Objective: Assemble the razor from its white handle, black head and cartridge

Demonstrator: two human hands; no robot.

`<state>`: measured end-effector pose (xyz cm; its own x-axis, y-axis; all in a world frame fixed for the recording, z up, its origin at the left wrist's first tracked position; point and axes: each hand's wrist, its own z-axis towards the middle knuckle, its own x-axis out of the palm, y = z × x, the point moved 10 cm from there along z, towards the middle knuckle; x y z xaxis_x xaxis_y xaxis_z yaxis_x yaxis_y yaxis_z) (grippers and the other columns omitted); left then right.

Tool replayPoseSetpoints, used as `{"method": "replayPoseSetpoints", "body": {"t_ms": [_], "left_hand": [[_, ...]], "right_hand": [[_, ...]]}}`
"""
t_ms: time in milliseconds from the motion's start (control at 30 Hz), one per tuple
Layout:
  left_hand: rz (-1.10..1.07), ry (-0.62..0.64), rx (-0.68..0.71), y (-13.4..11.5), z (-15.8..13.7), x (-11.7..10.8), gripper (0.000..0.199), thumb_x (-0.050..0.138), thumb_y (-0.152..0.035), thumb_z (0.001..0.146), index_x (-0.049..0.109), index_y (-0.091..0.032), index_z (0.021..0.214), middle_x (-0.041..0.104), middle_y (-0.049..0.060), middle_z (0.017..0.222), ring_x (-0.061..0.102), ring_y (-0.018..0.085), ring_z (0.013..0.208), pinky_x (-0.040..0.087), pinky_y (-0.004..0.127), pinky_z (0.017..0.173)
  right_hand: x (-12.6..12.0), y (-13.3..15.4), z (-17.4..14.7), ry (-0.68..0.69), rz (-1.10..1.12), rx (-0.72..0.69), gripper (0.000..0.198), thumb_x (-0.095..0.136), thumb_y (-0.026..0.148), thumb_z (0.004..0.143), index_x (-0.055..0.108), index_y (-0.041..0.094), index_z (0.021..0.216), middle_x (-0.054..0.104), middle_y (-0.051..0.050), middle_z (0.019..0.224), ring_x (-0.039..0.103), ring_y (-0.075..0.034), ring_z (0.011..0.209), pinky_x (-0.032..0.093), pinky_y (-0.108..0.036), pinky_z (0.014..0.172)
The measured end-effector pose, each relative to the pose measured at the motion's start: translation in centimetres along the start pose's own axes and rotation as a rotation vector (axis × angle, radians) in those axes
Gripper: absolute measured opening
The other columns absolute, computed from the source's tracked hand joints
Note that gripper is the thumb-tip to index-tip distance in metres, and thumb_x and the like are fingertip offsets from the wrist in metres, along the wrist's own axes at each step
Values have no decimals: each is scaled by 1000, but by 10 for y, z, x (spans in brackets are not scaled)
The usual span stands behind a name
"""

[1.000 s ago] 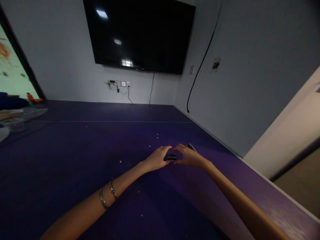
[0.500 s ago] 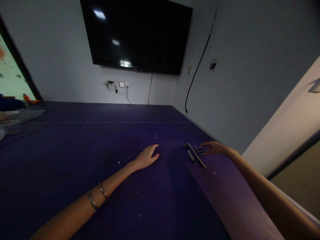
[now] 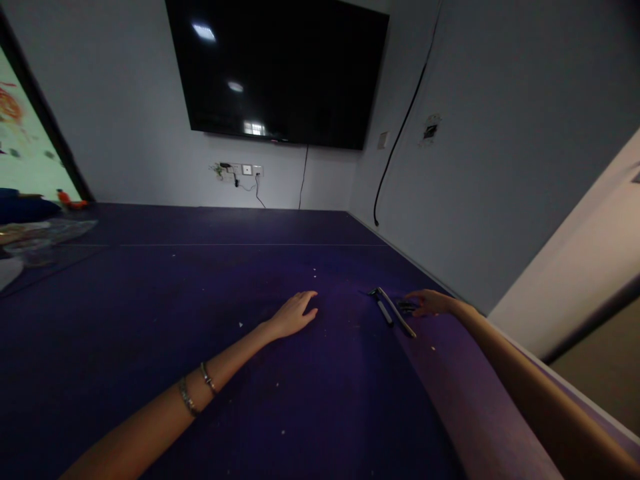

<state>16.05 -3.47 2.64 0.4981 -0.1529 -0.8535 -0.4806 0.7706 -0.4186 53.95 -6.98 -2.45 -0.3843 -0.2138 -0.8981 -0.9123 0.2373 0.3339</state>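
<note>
My left hand (image 3: 291, 316) rests on the purple tabletop (image 3: 200, 360), its thumb spread from the fingers and nothing in it. At the right, my right hand (image 3: 431, 303) has its fingers and thumb around small dark pieces (image 3: 407, 307), too blurred to name. Just left of them lies a long, slim, slightly curved strip (image 3: 399, 314), pale along its edge. Beside that strip is a thin tool with a grey handle (image 3: 385, 311) and a dark, angled head at its far end. The strip's far end is close to that head.
A large black television (image 3: 280, 73) hangs on the far wall above sockets (image 3: 247, 170) with cords. A loose black cable (image 3: 395, 143) dangles along the right wall. Clear plastic wrapping (image 3: 60, 232) and an orange item (image 3: 73, 202) lie far left. White specks dot the tabletop.
My right hand has closed in on the small dark pieces, which look shifted in angle. My left hand stays in place. The view has swung slightly left.
</note>
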Motion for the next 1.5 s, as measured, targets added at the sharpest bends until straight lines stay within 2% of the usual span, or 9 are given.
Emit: {"method": "replayPoseSetpoints", "body": {"t_ms": [333,500,600,733,1000,1167,1300,1400,1500], "left_hand": [[8,12,-5,4,0,5,39,42,-31,86,43,-17,122,51,12,127,46,22,118,34,39,102],[10,8,-1,10,-3,5,38,42,-31,86,44,-17,121,52,11,126,47,22,117,35,37,100],[38,-9,4,19,-5,2,39,42,-31,86,44,-16,122,51,11,126,46,22,118,35,37,100],[109,-36,-56,46,-9,-6,37,43,-31,85,46,-16,119,52,11,124,46,23,115,36,39,98],[277,-97,-287,115,-39,-42,40,42,-33,85,46,-12,119,48,15,128,41,26,121,36,41,97],[350,-122,-405,151,-61,-61,42,40,-34,86,46,-10,120,47,17,129,40,27,122,33,42,100],[388,-128,-475,172,-74,-65,42,36,-34,88,45,-10,121,45,18,131,38,28,124,30,42,102],[409,-117,-499,180,-78,-61,44,31,-36,89,43,-11,124,41,18,136,34,28,128,27,43,103],[425,-97,-512,183,-78,-57,48,29,-38,90,40,-11,129,36,17,140,29,29,131,25,44,105]], "right_hand": [[3,-4,5,-22,-20,-15,67,67,27,57,57,21,123,60,0,61,53,-14,50,39,-22,43],[1,-4,1,-22,-13,-8,76,67,26,59,46,18,132,63,-1,64,55,-15,52,40,-23,45],[-10,3,0,-110,-74,-19,74,67,24,59,48,13,130,63,-2,64,57,-18,58,42,-25,52],[-25,40,2,-233,-124,-160,57,61,29,68,56,10,121,65,-6,70,59,-20,65,42,-26,59],[-21,137,25,-351,-46,-349,36,52,34,77,66,16,104,69,-8,85,63,-22,77,45,-27,69],[8,197,43,-338,-7,-520,34,48,33,79,67,17,103,68,-9,98,64,-22,87,47,-29,79],[32,233,45,-412,-33,-586,37,47,32,81,64,15,108,65,-12,108,60,-23,100,44,-31,89],[55,248,48,-430,-75,-571,41,45,33,84,60,10,115,61,-15,115,56,-24,107,40,-33,95],[72,247,53,-464,-138,-469,47,41,35,86,56,6,120,55,-19,123,51,-28,114,39,-38,96]]}}
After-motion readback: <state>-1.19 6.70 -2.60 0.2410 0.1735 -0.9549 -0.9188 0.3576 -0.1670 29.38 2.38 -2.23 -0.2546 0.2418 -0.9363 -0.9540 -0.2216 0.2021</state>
